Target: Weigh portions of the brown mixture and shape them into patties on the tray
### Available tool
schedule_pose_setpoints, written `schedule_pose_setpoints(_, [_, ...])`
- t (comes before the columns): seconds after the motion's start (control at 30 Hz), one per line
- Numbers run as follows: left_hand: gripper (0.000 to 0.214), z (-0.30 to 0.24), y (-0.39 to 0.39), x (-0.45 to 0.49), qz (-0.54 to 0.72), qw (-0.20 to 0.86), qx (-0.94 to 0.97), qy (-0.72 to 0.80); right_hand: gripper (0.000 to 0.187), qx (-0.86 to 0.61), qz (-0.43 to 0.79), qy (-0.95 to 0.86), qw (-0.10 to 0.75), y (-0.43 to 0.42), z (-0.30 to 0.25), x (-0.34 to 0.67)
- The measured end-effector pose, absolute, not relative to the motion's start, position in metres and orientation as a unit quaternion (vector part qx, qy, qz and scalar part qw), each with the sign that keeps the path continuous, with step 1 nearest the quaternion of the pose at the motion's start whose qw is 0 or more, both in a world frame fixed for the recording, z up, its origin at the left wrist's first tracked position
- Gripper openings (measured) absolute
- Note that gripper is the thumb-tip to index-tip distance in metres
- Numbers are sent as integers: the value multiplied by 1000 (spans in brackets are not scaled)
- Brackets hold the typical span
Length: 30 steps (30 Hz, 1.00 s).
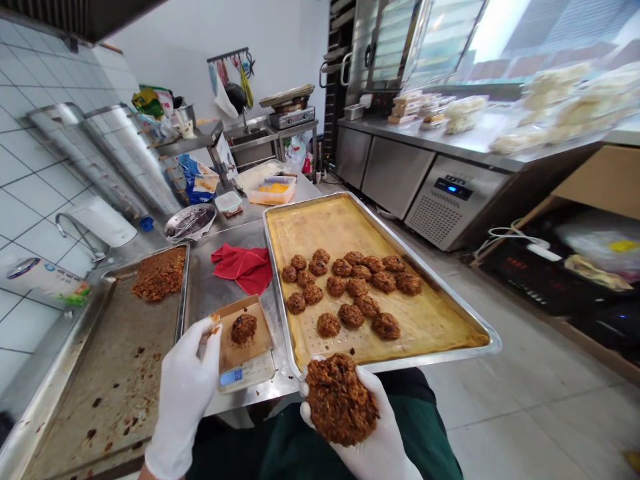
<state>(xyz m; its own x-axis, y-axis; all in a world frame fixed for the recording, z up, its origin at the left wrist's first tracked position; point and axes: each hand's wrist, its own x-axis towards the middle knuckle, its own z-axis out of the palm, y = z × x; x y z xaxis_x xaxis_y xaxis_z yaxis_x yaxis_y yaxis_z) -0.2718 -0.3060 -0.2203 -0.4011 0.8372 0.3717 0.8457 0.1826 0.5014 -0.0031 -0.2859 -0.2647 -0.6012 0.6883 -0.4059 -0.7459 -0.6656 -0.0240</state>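
Note:
My right hand (373, 407), in a white glove, cups a large lump of sticky brown mixture (343, 400) in front of the big tray. My left hand (187, 380), gloved too, hovers at the left edge of a kitchen scale (255, 371). Its fingertips are drawn together and smeared brown; whether a bit of mixture is between them I cannot make out. On the scale lies a piece of cardboard (233, 353) bearing a small brown ball (243, 329). The display reads zero.
Right of the scale, a large tray (380, 365) lined with yellowish paper holds several brown balls (357, 287). At left, a metal tray (115, 373) carries a slab of mixture (159, 273). A red cloth (243, 265), a foil-covered bowl (191, 223) and a plastic tub (271, 190) stand farther back.

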Motion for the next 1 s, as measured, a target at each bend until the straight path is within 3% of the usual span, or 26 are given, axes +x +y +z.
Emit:
schedule_pose_setpoints(0.13, [9,-226,-335,-215,-406,10,-604,-685,35,-218,887,69,401,-285,-264,-6])
schedule_pose_setpoints(0.33, [44,-231,-338,-156,-401,18,-692,-600,20,-281,864,14,417,-285,-269,-8])
schedule_pose_setpoints(0.53, [33,-219,-333,-152,-385,-85,-714,-578,24,-334,853,-25,401,-286,-284,5])
schedule_pose_setpoints(0.8, [31,-219,-330,-155,-321,-67,-731,-599,18,-267,871,-51,409,-288,-287,9])
schedule_pose_setpoints(1.0, [20,-209,-327,-174,-334,-148,-704,-609,32,-201,886,-86,409,-289,-282,10])
